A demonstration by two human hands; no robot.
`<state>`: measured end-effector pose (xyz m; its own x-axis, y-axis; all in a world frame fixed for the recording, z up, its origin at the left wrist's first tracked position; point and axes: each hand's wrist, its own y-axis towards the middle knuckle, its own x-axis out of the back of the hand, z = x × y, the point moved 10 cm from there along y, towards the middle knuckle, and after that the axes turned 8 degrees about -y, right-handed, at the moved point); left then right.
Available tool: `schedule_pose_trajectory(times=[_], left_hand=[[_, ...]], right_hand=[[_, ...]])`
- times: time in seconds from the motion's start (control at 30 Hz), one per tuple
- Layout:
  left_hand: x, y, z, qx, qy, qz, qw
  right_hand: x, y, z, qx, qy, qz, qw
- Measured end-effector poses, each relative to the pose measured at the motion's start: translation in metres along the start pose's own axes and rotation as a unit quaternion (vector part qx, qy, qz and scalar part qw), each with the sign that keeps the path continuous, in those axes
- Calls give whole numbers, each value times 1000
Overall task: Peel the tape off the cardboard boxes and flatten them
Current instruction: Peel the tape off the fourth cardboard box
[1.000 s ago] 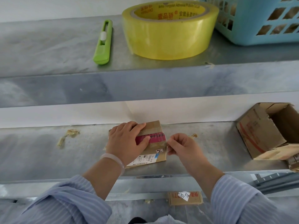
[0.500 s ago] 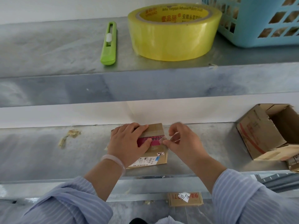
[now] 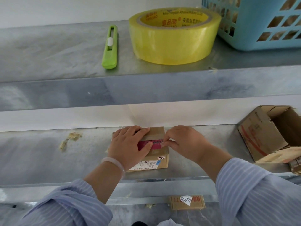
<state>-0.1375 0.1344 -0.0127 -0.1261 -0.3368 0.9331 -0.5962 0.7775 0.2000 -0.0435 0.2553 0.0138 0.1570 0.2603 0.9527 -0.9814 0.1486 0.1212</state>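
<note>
The core of my yellow tape roll (image 3: 175,41) reads 壹品骄 in red, beside 安徽 and a small English line with "Adhesive Products Co.,Ltd". A white slip (image 3: 184,200) on the flattened cardboard (image 3: 175,205) below bears a handwritten "5391". On the small box (image 3: 161,162), the shipping label (image 3: 143,164) shows a barcode and print too fine for me to read, and the dark letters on its red tape (image 3: 154,143) are blurred.

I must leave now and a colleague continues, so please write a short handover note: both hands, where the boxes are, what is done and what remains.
Left hand: flat on the small box, pressing it onto the lower shelf.
Right hand: pinches the right end of the red tape on the box top.
Done: the tape looks barely lifted. An open box lies at the shelf's right end, not flattened.
To do: peel the red tape, flatten both boxes. A green knife lies on the upper shelf.
</note>
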Motion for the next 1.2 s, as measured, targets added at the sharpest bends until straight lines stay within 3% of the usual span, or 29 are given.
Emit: schedule_pose_trajectory(times=[0.33,0.57,0.67,0.8,0.93,1.0,1.1,1.2], left_hand=[[1,1,0,-2,-14,-5,1000],[2,1,0,-9,-21,2,1000],[3,1,-1,-15,-27,9,999],[4,-5,-4,-57,-36,33,997],[6,-10,-6,-95,-45,52,993],[6,-10,-6,-100,-48,57,992],[6,-11,-5,-104,-51,61,991],[8,-12,-7,-113,-56,60,990]], right_hand=[[-7,1,-18,-128,76,-51,987],[0,-26,0,-9,69,-84,994],[-9,-34,-4,-23,118,-57,991],[-19,-30,-39,-199,281,-90,935],[-75,-25,-54,-325,379,53,865],[-90,-26,-51,-341,422,81,836],[-83,-24,-49,-332,477,40,813],[-69,-20,-48,-295,476,14,828]])
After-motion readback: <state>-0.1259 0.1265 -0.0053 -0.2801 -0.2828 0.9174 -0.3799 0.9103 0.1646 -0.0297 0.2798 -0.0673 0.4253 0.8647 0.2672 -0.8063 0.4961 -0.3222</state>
